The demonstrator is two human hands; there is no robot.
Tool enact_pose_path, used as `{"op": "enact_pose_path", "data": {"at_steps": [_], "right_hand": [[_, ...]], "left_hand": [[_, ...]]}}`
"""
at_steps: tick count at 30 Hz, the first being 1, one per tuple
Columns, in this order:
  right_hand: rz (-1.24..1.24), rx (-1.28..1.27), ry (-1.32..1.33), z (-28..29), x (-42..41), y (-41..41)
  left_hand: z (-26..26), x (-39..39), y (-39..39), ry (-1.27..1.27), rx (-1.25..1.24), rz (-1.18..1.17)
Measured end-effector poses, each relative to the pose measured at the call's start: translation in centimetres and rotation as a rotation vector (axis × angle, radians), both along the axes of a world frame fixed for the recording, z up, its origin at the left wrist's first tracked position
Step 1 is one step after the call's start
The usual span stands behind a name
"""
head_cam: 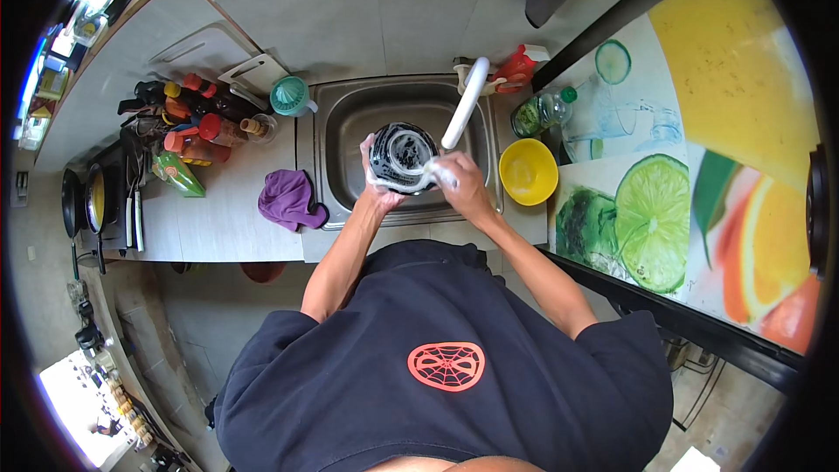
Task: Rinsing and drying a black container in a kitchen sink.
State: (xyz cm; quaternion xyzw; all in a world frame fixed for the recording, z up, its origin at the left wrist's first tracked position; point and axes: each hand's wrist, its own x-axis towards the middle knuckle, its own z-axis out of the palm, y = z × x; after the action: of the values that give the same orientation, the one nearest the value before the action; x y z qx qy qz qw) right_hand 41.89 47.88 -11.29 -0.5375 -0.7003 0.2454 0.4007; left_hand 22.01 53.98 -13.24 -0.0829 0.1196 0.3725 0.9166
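My left hand (379, 187), streaked with suds, grips the left and lower rim of a black round bowl (401, 160) above the sink. A pale ring of foam circles the middle of the bowl, and more lather covers its sides. My right hand (467, 185) presses a foam-covered scrubbing pad (438, 174) against the bowl's lower right side; suds and fingers hide most of the pad. Below them lies the stainless steel sink (354, 105). The white faucet spout (467, 105) arches over the basin, close to the bowl's right; no running water can be made out.
Right of the sink stand a yellow bowl (528, 172) and a green-capped bottle (543, 111). A purple cloth (288, 200) lies left of the basin, near a teal citrus juicer (292, 96). Several sauce bottles (219, 128) crowd the counter further left, beside hanging frying pans (96, 200).
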Motion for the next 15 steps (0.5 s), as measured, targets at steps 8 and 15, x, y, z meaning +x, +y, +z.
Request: {"op": "enact_pose_path", "data": {"at_steps": [8,15], "right_hand": [[-0.309,-0.234,0.408,-2.9,0.2,7.1],[-0.627,0.047,-0.207,0.5,6.0,-0.1]], "left_hand": [[0.4,4.1,-1.9,0.029,-0.035,-0.366],[-0.6,4.3,-1.1,-0.126,-0.053,-0.283]]}}
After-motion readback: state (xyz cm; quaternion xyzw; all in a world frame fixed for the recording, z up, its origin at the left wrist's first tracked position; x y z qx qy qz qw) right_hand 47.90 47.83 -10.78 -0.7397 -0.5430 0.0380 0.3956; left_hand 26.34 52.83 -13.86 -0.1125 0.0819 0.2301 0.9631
